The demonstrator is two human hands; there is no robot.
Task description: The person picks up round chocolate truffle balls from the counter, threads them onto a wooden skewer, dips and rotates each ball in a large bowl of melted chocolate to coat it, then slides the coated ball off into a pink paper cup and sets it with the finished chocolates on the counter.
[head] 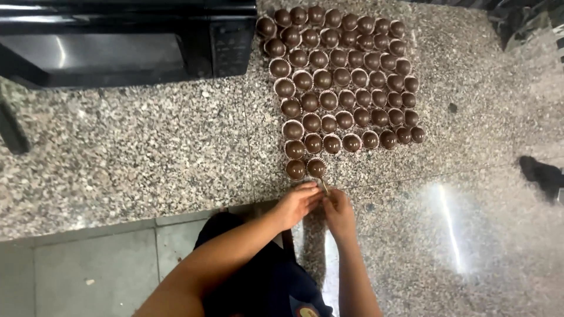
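Both hands — left hand, right hand — pinched together on paper cup | light, flimsy; hold by rim | chocolates just beyond grip, fragile

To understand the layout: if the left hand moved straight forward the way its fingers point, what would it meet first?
Probably the left hand would meet the nearest chocolate ball in a paper cup, at the front of the rows on the granite counter; depth is uncertain.

bare forearms, dark navy top (round emblem low down)
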